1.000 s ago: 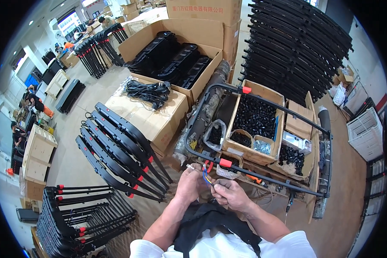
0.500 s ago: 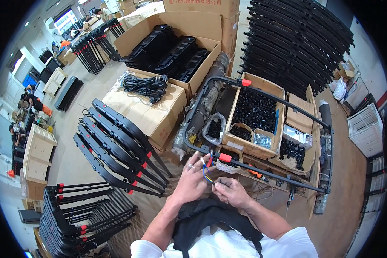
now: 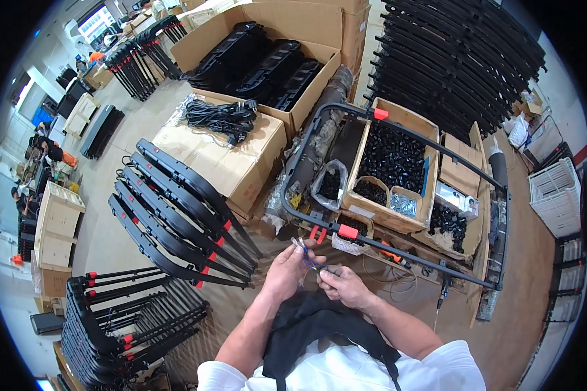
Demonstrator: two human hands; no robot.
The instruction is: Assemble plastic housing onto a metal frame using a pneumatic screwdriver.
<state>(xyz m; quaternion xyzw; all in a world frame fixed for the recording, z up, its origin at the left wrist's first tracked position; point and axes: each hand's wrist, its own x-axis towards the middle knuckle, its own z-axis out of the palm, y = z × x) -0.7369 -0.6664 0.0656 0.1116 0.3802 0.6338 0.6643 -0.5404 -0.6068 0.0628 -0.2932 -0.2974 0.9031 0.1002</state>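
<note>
Since half a second ago both hands sit slightly lower, clear of the black tubular frame (image 3: 398, 242). Left hand (image 3: 287, 268) pinches a thin bundle of blue and orange wires (image 3: 304, 254), long axis running up-left from the fingertips. Right hand (image 3: 342, 285), just beside, grips the bundle's lower end; closure uncertain. Red clamp (image 3: 347, 231) just ahead; cardboard box of black parts (image 3: 392, 171) beyond.
</note>
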